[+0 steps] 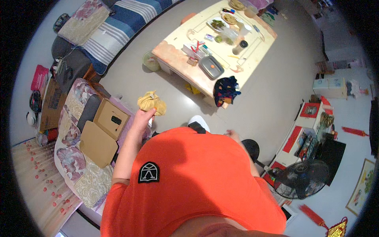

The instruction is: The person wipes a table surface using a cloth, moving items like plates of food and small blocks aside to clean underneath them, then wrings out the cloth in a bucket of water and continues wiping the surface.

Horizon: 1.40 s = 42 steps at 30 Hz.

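My left hand (145, 117) is closed on a crumpled yellow cloth (150, 101), held out over the floor to the left of my body. The cloth bunches up above my thumb. My right hand (233, 135) hangs low beside my orange shirt, which covers part of it; its fingers are too small and blurred to read. Ahead stands a long pale table (177, 49). At its near corner hangs a dark, patterned cloth bundle (226, 91), apart from both hands. A grey lidded box (211, 67) lies on the tabletop close to that corner.
Plates of food (218, 24) and a dark-lidded bottle (240, 47) stand on the table. A green bin (151, 61) is beside it. Left, an open cardboard box (98, 144) lies on a floral sofa (73, 158). Right, a black fan (302, 179) stands by a red-and-white cabinet (290, 144).
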Each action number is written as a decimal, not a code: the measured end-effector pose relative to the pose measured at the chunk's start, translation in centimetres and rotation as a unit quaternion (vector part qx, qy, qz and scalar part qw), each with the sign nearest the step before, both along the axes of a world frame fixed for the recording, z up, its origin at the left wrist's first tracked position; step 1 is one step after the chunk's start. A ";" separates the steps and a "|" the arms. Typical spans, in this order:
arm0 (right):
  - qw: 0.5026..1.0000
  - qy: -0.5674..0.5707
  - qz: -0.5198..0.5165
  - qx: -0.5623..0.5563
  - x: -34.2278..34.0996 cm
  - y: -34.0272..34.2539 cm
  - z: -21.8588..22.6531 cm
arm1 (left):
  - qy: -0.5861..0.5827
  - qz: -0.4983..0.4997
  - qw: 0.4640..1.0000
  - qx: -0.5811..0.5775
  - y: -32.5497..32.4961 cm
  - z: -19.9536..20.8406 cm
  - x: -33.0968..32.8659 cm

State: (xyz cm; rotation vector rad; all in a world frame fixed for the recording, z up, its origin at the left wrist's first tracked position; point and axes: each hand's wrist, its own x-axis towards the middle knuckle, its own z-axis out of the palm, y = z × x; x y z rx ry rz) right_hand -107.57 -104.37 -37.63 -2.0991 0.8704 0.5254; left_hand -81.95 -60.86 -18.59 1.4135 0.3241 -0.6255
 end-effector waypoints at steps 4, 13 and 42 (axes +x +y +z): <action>0.993 -0.086 -0.010 0.082 15.8 -0.5 4.3 | -0.032 -0.023 0.998 -0.039 2.9 -0.3 4.8; 0.846 -0.128 0.149 0.496 48.2 23.9 18.5 | -0.031 -0.103 0.994 0.009 5.6 5.3 23.3; 0.826 -0.205 -0.235 0.470 95.6 41.0 15.6 | -0.025 -0.313 0.949 -0.014 15.6 1.9 85.3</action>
